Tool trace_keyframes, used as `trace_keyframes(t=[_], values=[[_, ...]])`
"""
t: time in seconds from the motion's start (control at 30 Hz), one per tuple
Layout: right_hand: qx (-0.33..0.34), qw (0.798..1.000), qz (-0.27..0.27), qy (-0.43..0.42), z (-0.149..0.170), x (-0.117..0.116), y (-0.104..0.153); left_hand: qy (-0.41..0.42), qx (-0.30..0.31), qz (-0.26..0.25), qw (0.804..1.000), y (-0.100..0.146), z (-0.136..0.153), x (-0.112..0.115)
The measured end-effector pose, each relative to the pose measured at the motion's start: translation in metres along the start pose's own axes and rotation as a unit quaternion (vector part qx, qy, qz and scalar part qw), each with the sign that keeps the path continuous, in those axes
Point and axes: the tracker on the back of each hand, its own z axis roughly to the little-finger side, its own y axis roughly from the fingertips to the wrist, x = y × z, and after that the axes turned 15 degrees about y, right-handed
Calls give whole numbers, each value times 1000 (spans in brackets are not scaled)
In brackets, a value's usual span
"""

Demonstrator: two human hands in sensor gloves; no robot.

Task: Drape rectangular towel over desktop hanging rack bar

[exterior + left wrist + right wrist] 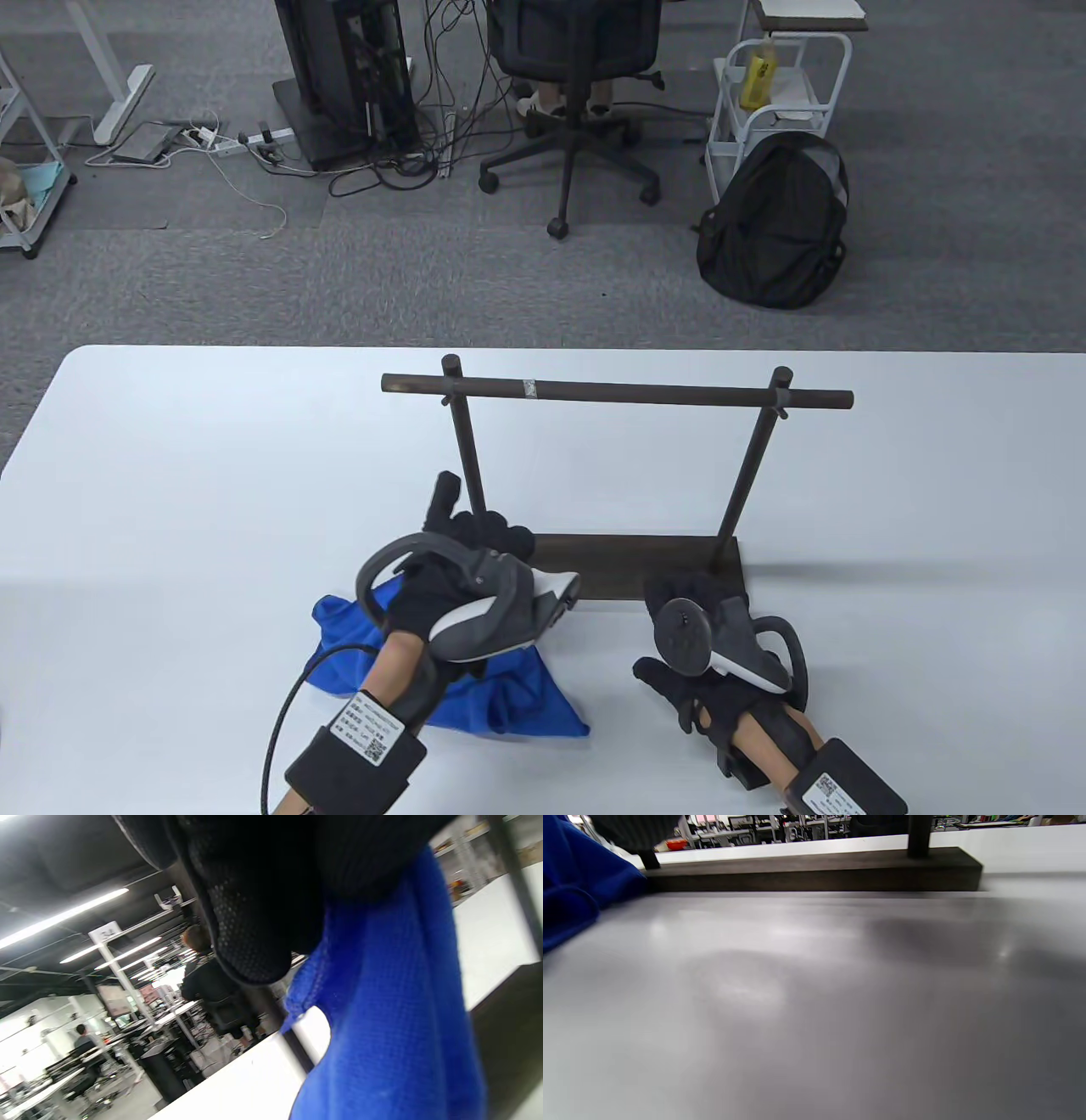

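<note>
White table point(212, 475), near edge: left hand point(475, 552) grips crumpled blue cloth towel point(501, 696) beside dark wooden rack point(611, 475). Right hand point(704, 628) rests near rack base; grip unclear.

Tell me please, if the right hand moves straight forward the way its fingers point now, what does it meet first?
Most likely the dark wooden base of the rack. The right hand lies on the table with its fingers toward the base's near edge, and nothing shows between them; the gap is hard to judge.

the left hand point(475, 564) and its tracker hide much of the towel point(501, 700). the right hand's point(704, 628) fingertips cannot be made out.
</note>
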Motion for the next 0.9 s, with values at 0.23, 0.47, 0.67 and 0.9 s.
trace_keyframes(t=[0.23, 0.47, 0.67, 0.9], values=[[83, 986, 0, -145, 6, -2, -5, 8, 41, -17, 999, -3, -51, -34], [94, 971, -10, -219, 16, -5, -7, 28, 37, -54, 997, -18, -61, -64], [86, 951, 1, -296, 20, 0, -2, 40, 23, -61, 997, -29, -60, -69], [20, 965, 38, -259, 37, 8, -3, 45, 3, -83, 996, -21, -43, -73]])
